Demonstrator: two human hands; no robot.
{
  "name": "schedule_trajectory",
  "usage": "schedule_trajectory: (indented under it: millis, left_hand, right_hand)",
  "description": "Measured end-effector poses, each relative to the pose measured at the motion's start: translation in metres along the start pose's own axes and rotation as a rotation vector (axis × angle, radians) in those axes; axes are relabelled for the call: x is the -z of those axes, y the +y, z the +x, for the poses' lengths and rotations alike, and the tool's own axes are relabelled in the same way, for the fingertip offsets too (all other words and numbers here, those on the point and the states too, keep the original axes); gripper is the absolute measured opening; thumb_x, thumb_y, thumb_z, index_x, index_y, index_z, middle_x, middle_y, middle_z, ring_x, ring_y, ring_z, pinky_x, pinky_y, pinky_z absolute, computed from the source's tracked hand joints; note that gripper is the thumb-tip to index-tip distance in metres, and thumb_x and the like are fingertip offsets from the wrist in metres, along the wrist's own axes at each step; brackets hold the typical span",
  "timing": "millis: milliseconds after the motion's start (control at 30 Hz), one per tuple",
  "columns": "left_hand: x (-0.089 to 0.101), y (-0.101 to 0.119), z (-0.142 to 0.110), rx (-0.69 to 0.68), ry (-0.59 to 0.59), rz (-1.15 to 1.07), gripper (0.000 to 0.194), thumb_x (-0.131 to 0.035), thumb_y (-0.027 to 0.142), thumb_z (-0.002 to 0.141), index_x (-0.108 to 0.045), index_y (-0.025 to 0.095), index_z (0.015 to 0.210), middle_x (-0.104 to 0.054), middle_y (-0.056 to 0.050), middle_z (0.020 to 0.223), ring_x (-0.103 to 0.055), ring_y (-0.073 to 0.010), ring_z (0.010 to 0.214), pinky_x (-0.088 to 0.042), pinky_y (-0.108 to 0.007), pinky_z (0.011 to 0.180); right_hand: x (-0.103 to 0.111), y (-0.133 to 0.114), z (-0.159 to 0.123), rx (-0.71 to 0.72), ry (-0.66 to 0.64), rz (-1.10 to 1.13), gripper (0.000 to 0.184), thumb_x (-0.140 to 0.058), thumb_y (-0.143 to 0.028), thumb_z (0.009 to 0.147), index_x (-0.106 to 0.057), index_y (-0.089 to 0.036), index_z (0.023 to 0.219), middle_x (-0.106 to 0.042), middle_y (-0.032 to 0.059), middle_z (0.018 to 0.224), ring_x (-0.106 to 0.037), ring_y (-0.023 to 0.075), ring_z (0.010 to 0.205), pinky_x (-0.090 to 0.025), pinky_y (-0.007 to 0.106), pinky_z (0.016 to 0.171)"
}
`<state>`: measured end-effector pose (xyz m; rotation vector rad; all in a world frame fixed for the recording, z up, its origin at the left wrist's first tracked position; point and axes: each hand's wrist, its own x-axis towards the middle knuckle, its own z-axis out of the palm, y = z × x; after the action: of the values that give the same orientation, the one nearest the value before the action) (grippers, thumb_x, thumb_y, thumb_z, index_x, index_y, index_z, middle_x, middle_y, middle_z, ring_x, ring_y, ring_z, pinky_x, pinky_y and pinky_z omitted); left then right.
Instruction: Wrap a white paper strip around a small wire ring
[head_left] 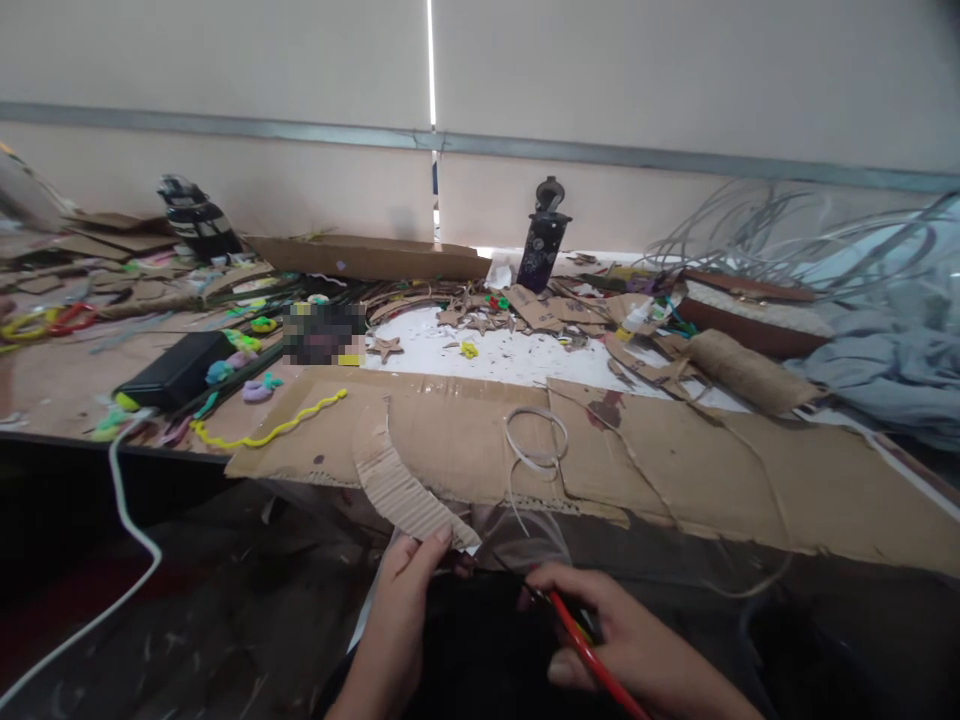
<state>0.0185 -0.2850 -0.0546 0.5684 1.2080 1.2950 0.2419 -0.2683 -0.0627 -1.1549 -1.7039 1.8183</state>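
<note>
My left hand pinches the lower end of a curved strip of corrugated cardboard, thumb on top. The strip's ridged face is turned up, and its far end reaches over the cardboard sheet at the table edge. In my right hand is a red-handled tool with a thin dark tip, either pliers or scissors; its shape is partly hidden by my fingers. The tip points left towards the strip's lower end, apart from it. Both hands are in front of the table, above my lap.
A large flat cardboard sheet lines the front edge. On it lie a looped pale cord and a yellow fuzzy stem. Behind are cardboard scraps, a dark bottle, a twine roll and a black box with a white cable.
</note>
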Motion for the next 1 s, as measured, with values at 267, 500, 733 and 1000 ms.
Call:
schedule_trajectory:
  millis: [267, 500, 733, 1000]
  left_hand:
    - [-0.014, 0.013, -0.015, -0.003, 0.011, 0.041, 0.025, -0.073, 0.037, 0.075, -0.070, 0.017, 0.061, -0.065, -0.002, 0.058, -0.058, -0.0176, 0.059, -0.047, -0.026, 0.062]
    - [-0.022, 0.021, -0.030, 0.059, -0.021, -0.048, 0.026, -0.076, 0.043, 0.068, -0.072, 0.018, 0.064, -0.067, -0.003, 0.059, -0.058, -0.0188, 0.054, -0.048, -0.029, 0.059]
    - [-0.031, 0.031, -0.041, 0.075, -0.102, -0.073, 0.028, -0.077, 0.045, 0.069, -0.070, 0.019, 0.061, -0.062, 0.000, 0.056, -0.053, -0.0159, 0.052, -0.043, -0.026, 0.054]
    - [-0.038, 0.022, -0.039, 0.091, -0.326, -0.008, 0.058, -0.067, 0.073, 0.069, -0.067, 0.016, 0.057, -0.058, -0.004, 0.052, -0.052, -0.0158, 0.051, -0.040, -0.026, 0.054]
  right_hand:
    - [-0.016, -0.029, 0.003, 0.476, 0.322, -0.102, 0.020, -0.071, -0.020, 0.084, -0.067, -0.028, 0.102, -0.071, 0.0043, 0.096, -0.067, 0.0219, 0.088, -0.053, 0.031, 0.079]
    - [-0.025, -0.049, 0.018, 0.843, 0.322, -0.369, 0.051, -0.061, 0.000, 0.081, -0.063, -0.034, 0.119, -0.072, 0.0054, 0.105, -0.068, 0.0241, 0.094, -0.054, 0.036, 0.081]
    - [-0.023, -0.059, 0.017, 0.905, 0.336, -0.333, 0.043, -0.073, -0.008, 0.081, -0.065, -0.034, 0.115, -0.074, 0.0042, 0.105, -0.070, 0.0229, 0.092, -0.055, 0.033, 0.080]
    - [-0.014, -0.060, 0.020, 0.747, 0.328, -0.002, 0.016, -0.079, -0.025, 0.080, -0.070, -0.024, 0.094, -0.073, 0.0047, 0.087, -0.070, 0.0203, 0.082, -0.056, 0.030, 0.073]
